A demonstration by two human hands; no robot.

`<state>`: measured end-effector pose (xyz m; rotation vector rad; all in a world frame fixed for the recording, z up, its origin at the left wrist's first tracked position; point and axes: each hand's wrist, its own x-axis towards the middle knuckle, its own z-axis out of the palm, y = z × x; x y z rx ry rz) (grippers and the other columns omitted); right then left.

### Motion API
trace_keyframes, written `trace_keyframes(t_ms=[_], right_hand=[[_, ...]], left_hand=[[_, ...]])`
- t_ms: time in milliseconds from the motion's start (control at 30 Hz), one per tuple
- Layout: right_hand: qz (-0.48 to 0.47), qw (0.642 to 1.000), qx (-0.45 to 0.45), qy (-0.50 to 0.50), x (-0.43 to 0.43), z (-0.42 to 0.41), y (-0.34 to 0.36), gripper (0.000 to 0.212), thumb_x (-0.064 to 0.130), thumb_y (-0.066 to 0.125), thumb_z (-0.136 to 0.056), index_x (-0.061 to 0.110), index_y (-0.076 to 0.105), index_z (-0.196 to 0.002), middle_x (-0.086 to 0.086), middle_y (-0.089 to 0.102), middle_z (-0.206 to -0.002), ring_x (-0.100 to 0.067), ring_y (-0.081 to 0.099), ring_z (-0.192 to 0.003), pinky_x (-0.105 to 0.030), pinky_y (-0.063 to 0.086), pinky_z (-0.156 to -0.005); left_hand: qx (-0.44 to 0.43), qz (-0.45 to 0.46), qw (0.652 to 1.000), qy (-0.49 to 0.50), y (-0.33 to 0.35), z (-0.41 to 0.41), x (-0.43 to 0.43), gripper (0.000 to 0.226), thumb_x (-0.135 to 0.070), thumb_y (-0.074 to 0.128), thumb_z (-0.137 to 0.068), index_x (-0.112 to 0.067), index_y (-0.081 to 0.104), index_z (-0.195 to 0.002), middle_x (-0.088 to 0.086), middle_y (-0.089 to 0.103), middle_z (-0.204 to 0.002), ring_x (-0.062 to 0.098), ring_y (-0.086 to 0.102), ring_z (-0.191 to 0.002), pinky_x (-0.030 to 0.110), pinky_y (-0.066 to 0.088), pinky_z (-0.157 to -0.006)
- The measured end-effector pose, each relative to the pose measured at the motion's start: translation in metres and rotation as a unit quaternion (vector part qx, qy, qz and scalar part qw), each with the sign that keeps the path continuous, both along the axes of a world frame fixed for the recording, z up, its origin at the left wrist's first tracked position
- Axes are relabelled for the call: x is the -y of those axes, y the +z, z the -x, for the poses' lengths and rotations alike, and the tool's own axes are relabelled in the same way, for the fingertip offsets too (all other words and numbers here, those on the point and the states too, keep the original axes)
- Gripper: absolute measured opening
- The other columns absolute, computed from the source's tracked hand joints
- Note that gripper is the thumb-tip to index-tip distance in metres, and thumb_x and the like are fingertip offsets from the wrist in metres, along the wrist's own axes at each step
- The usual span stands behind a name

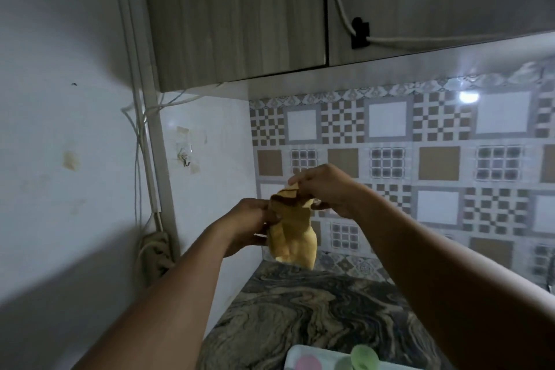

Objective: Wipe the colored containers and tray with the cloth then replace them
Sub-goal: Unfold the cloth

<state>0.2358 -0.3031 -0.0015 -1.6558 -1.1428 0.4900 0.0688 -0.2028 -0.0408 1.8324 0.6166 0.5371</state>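
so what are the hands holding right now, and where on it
A yellow cloth, held up above the counter. The left hand grips its upper left edge; the right hand pinches its top edge.

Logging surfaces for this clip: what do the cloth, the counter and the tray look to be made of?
Cloth: soft yellow fabric; it folds and droops.
Counter: polished stone, perhaps marble or granite; swirling veins, slight sheen.
Tray: likely pale plastic; smooth rounded rim, mostly cut off.
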Motion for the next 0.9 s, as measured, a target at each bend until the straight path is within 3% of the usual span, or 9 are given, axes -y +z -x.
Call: trace_keyframes(t_ms=[133, 267, 433, 600, 700, 767, 900], right_hand=[[-0.003, 0.999, 0.043, -0.003, 0.016, -0.002, -0.004, 0.013, 0.009, 0.067, -0.091, 0.017, 0.074, -0.098, -0.003, 0.074, -0.086, -0.011, 0.066, -0.073, -0.022, 0.048, -0.055], [-0.014, 1.0, 0.016, -0.004, 0.016, 0.001, -0.013, 0.002, 0.016, 0.07, -0.09, 0.016, 0.071, -0.092, -0.003, 0.074, -0.087, -0.013, 0.069, -0.077, -0.027, 0.052, -0.063], [-0.045, 0.996, -0.067, 0.026, 0.005, 0.007, -0.023, 0.021, 0.031, 0.07, -0.092, 0.01, 0.068, -0.091, -0.009, 0.075, -0.087, -0.017, 0.071, -0.075, -0.031, 0.056, -0.065], [-0.02, 0.994, -0.104, 0.03, -0.014, 0.011, -0.024, 0.043, 0.048, 0.06, -0.095, 0.007, 0.071, -0.104, -0.006, 0.074, -0.093, -0.02, 0.07, -0.084, -0.035, 0.06, -0.077], [-0.009, 0.993, -0.118, 0.021, -0.021, 0.009, -0.026, 0.057, 0.063, 0.06, -0.089, 0.009, 0.072, -0.104, -0.006, 0.074, -0.099, -0.022, 0.069, -0.092, -0.035, 0.058, -0.079], [-0.005, 0.994, -0.111, 0.017, -0.026, 0.007, -0.027, 0.056, 0.063, 0.065, -0.085, 0.011, 0.074, -0.103, -0.004, 0.075, -0.101, -0.023, 0.07, -0.095, -0.038, 0.059, -0.082], [0.003, 0.995, -0.095, -0.011, -0.037, 0.003, -0.032, 0.043, 0.052, 0.073, -0.084, 0.011, 0.076, -0.096, -0.004, 0.078, -0.097, -0.025, 0.072, -0.095, -0.044, 0.059, -0.086]], left_hand=[[0.028, 0.084, 0.996, -0.017, 0.004, 0.004, 0.009, 0.028, -0.007, 0.048, -0.101, -0.01, 0.073, -0.113, 0.012, 0.075, -0.104, 0.031, 0.07, -0.095, 0.043, 0.059, -0.081], [0.027, 0.112, 0.993, -0.039, 0.005, 0.009, 0.004, 0.02, -0.015, 0.064, -0.097, -0.008, 0.073, -0.113, 0.014, 0.075, -0.11, 0.032, 0.072, -0.101, 0.047, 0.058, -0.091], [0.027, 0.075, 0.997, -0.014, 0.007, 0.002, -0.006, 0.041, -0.029, 0.082, -0.078, -0.004, 0.074, -0.11, 0.012, 0.077, -0.102, 0.024, 0.075, -0.089, 0.036, 0.059, -0.074], [0.042, 0.122, 0.99, -0.053, 0.011, -0.005, -0.022, 0.027, -0.025, 0.057, -0.099, -0.002, 0.07, -0.102, 0.016, 0.073, -0.097, 0.028, 0.072, -0.09, 0.041, 0.059, -0.085], [0.029, 0.137, 0.988, -0.062, 0.012, -0.006, -0.027, 0.028, -0.02, 0.045, -0.101, -0.007, 0.066, -0.088, 0.01, 0.068, -0.077, 0.02, 0.068, -0.07, 0.035, 0.058, -0.07], [0.009, 0.125, 0.99, -0.062, 0.01, -0.01, -0.03, 0.027, -0.016, 0.045, -0.1, -0.006, 0.066, -0.087, 0.008, 0.066, -0.073, 0.017, 0.066, -0.065, 0.032, 0.058, -0.066], [-0.022, 0.114, 0.99, -0.074, 0.006, -0.022, -0.037, 0.021, -0.011, 0.046, -0.098, -0.002, 0.065, -0.096, 0.01, 0.068, -0.08, 0.02, 0.07, -0.072, 0.036, 0.06, -0.076]])
